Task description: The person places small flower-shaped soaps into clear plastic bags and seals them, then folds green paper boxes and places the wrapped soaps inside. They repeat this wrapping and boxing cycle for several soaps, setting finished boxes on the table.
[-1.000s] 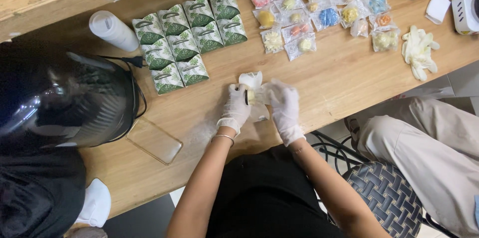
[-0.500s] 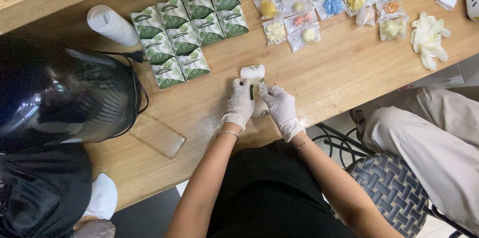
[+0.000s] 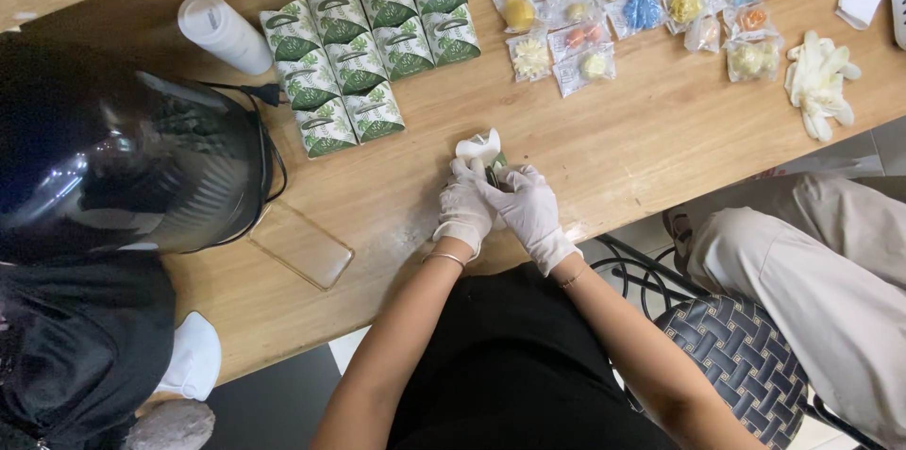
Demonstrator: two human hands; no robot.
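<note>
Both my hands wear white gloves and meet over the wooden table (image 3: 642, 143) near its front edge. My left hand (image 3: 464, 209) and my right hand (image 3: 528, 209) together grip a small white and green paper box (image 3: 479, 150), which is partly hidden by my fingers. Behind it, several matching green and white boxes (image 3: 373, 44) lie in rows. Farther right, several clear bags of colourful small sweets (image 3: 623, 7) are spread out.
A black helmet (image 3: 123, 158) sits at the left on the table, with a clear phone case (image 3: 300, 244) beside it. A white roll (image 3: 225, 33) lies at the back left. Spare white gloves (image 3: 819, 82) lie at the right. Another person's legs (image 3: 812, 261) and a woven stool (image 3: 746, 365) are beside me.
The view has shifted slightly, so the table items sit a little higher. My hands stay together on the small box, fingers working it in place.
</note>
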